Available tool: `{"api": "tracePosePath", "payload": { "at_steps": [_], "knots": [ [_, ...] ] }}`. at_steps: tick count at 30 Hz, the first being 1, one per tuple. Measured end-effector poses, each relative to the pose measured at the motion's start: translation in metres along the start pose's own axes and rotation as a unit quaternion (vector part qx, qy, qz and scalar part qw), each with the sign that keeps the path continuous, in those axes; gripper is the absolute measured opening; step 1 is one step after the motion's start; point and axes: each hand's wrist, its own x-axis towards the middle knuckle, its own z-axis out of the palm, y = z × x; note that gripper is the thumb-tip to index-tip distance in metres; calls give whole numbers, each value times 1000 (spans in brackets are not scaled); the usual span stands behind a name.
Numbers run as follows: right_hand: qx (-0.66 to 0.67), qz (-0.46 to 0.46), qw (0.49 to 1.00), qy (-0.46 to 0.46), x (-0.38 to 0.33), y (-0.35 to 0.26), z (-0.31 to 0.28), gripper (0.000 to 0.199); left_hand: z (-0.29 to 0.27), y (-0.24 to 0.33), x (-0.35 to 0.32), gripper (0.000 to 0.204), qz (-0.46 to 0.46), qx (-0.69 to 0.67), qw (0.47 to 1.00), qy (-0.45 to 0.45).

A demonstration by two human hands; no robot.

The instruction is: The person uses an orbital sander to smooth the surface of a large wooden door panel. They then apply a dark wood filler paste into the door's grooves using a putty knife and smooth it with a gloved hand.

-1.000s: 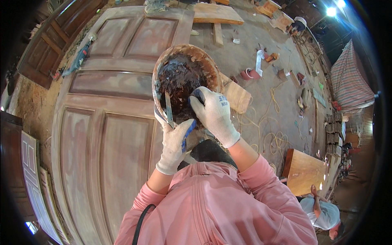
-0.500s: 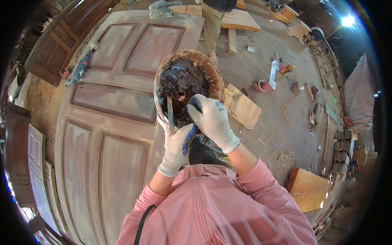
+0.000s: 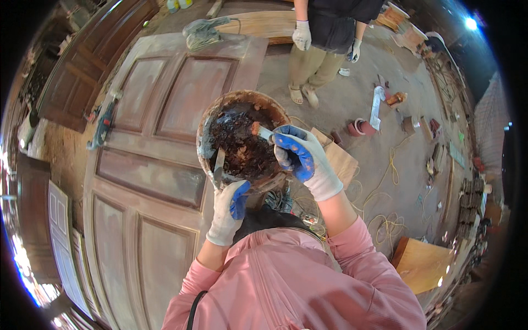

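A round, stained bowl (image 3: pixel 203 129) holds dark brown, lumpy paste (image 3: pixel 242 132) and sits above the door's right edge. My left hand (image 3: pixel 227 208), in a white glove with blue coating, grips its near rim. A flat, light strip (image 3: pixel 219 164), perhaps a scraper, leans inside the bowl by my left thumb; whether the hand also pinches it is unclear. Over the bowl's right side, my gloved right hand (image 3: pixel 305 157) is closed, palm turned up, around a small flat-bladed scraper (image 3: pixel 265 133). Orange-brown matter covers its tip, which points left over the paste. Its handle is hidden in my fingers.
A large panelled wooden door (image 3: pixel 148 176) lies to the left, bearing a power tool (image 3: pixel 103 125) and a grey sander (image 3: pixel 203 32). Another gloved person (image 3: pixel 324 55) stands ahead. Yellow cord (image 3: pixel 393 165), red rolls (image 3: pixel 360 127) and wooden blocks (image 3: pixel 421 264) lie on the right.
My right hand has lifted from the paste and turned palm up, bringing the scraper's tip into view. The bowl has shifted slightly down and left. The other person shows more fully ahead.
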Motion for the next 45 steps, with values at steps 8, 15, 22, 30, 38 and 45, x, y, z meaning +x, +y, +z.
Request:
{"api": "tracePosePath", "payload": {
  "at_steps": [8,15,22,30,38,45],
  "knots": [
    [28,-2,998,64,10,-8,-40,14,-11,-37,31,20,-185,-276,943,-1],
    [-235,-22,965,117,40,-51,-76,17,-2,-17,71,21,-212,-220,952,32],
    [-305,109,945,39,111,-75,-133,17,17,-19,122,26,-141,-156,976,62],
    [-385,162,908,-3,147,-114,-146,23,32,-15,155,18,-209,-253,934,139],
    [-61,134,989,-22,134,-80,-165,21,0,-65,160,36,-273,-410,854,170],
    [92,61,986,126,113,3,-227,28,-48,-119,164,57,-282,-434,835,188]
  ]
}}
